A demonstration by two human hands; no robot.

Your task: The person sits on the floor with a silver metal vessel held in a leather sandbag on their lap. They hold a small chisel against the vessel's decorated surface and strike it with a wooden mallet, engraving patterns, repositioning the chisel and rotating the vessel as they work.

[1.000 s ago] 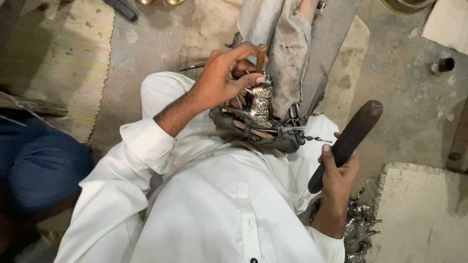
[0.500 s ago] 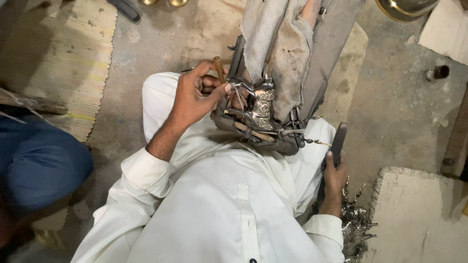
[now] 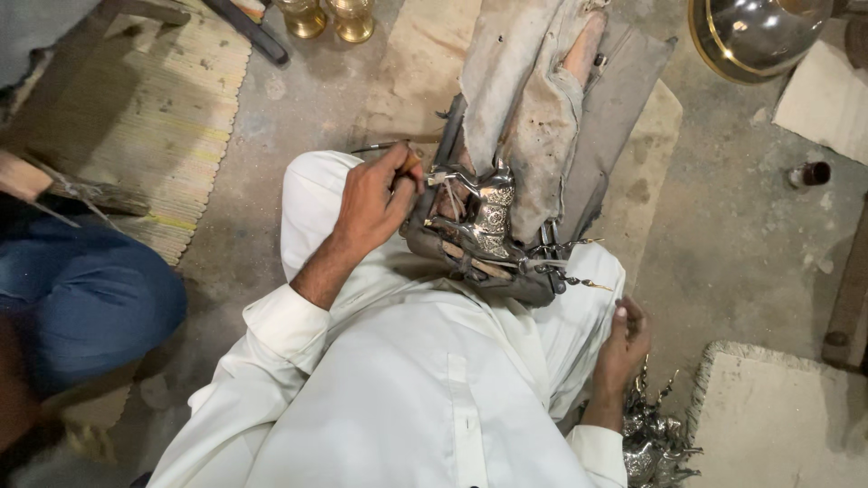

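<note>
I sit on the floor in white clothes. My left hand [image 3: 375,201] is shut on a thin engraving tool [image 3: 411,168] with a small wooden grip. Its tip rests near the head of a silver animal figurine [image 3: 490,213]. The figurine is fixed on a dark holder [image 3: 470,262] against a cloth-wrapped post [image 3: 524,99]. My right hand [image 3: 624,339] hangs low by my right thigh with loosely bent fingers and nothing visible in it. It is just above a pile of silver figurines [image 3: 653,438].
A woven mat [image 3: 136,108] lies at the left, with another person's blue-trousered leg [image 3: 86,298] beside it. Two brass cups [image 3: 330,18] stand at the top. A shiny metal bowl [image 3: 755,34] and a small dark bottle [image 3: 809,173] are on the right. A pale mat [image 3: 782,416] lies lower right.
My right hand held a dark wooden mallet raised beside the holder; it has dropped to my thigh and the mallet is out of sight. My left hand shifted left along the figurine.
</note>
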